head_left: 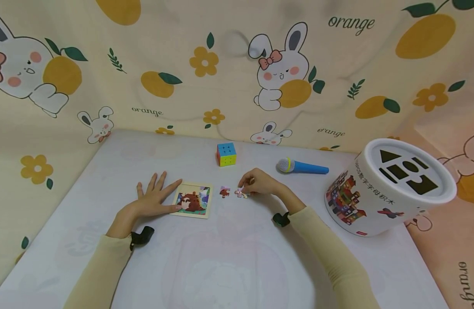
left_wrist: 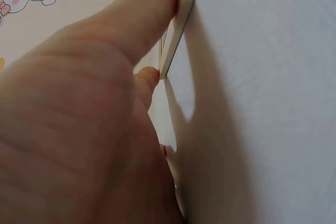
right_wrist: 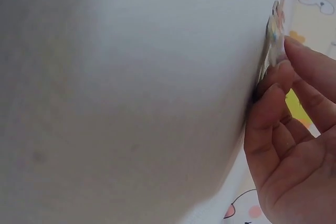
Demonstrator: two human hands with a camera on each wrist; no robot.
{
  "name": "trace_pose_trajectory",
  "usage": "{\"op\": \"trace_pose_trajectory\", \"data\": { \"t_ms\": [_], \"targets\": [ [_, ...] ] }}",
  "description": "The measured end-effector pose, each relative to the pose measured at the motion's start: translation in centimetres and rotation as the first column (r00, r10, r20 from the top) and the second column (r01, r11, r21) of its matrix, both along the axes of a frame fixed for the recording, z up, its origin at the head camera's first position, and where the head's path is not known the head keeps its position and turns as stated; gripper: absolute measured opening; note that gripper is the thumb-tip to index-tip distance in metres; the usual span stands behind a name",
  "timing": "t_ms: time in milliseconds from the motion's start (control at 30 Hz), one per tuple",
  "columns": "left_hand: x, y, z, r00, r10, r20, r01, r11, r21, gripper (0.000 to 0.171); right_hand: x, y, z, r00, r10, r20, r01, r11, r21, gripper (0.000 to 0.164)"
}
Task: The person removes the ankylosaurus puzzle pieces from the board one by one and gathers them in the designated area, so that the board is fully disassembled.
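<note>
A small framed jigsaw puzzle (head_left: 192, 201) with a brown animal picture lies on the white table, its pale wooden edge (left_wrist: 176, 38) showing in the left wrist view. My left hand (head_left: 152, 202) spreads its fingers at the puzzle's left side, with the thumb on the picture and a fingertip at the upper corner. To the right lies a loose reddish-brown puzzle piece (head_left: 224, 192). Beside it, my right hand (head_left: 257, 182) pinches a light, multicoloured puzzle piece (right_wrist: 274, 38) between thumb and fingertips, low over the table. How many pieces are in that cluster is unclear.
Behind the puzzle stands a coloured cube puzzle (head_left: 226, 154). A blue toy microphone (head_left: 304, 166) lies beyond my right hand. On the right is a large white bucket (head_left: 370, 206) with shaped holes in its lid. A printed cloth (head_left: 229, 94) hangs along the back.
</note>
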State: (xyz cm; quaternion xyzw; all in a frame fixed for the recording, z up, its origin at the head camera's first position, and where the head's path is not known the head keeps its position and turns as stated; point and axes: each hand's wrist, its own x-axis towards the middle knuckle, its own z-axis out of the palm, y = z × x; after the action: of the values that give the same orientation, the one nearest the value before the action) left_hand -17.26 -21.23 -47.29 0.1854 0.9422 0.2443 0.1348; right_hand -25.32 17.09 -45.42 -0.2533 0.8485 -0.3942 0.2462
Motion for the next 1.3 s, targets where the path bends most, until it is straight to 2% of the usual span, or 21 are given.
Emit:
{"op": "trace_pose_trajectory", "data": {
  "t_ms": [200, 367, 700, 833, 933, 1067, 1300],
  "targets": [
    [0.0, 0.0, 0.1, 1.0, 0.0, 0.017, 0.001, 1.0, -0.019, 0.09, -0.1, -0.1, 0.1, 0.998, 0.014, -0.06, -0.013, 1.0, 0.016, 0.008],
    [0.0, 0.1, 0.3, 1.0, -0.002, 0.019, 0.003, 1.0, -0.031, 0.09, -0.2, -1.1, 0.4, 0.997, 0.039, -0.073, -0.042, 0.999, -0.032, 0.011],
    [0.1, 0.2, 0.4, 1.0, -0.001, 0.0, 0.001, 1.0, 0.009, 0.09, -0.2, -5.3, 1.1, 0.986, 0.093, -0.139, -0.106, 0.99, -0.09, 0.014],
    [0.2, 0.3, 0.5, 1.0, 0.009, -0.009, -0.009, 1.0, 0.024, 0.089, 0.0, -7.2, 1.1, 0.984, 0.12, -0.13, -0.134, 0.986, -0.103, 0.015],
    [0.2, 0.5, 0.7, 1.0, 0.017, -0.002, -0.017, 1.0, 0.002, 0.088, 0.1, -8.4, 1.0, 0.982, 0.146, -0.119, -0.157, 0.983, -0.091, 0.016],
    [0.3, 0.9, 1.2, 1.0, -0.005, -0.016, 0.005, 1.0, -0.004, 0.081, 0.2, -9.7, 0.8, 0.979, 0.172, -0.108, -0.178, 0.983, -0.053, 0.015],
    [0.7, 1.7, 1.7, 0.997, -0.054, -0.061, 0.058, 0.996, 0.068, 0.064, 0.0, -11.3, 0.7, 0.97, 0.212, -0.115, -0.215, 0.976, -0.013, 0.015]
  ]
}}
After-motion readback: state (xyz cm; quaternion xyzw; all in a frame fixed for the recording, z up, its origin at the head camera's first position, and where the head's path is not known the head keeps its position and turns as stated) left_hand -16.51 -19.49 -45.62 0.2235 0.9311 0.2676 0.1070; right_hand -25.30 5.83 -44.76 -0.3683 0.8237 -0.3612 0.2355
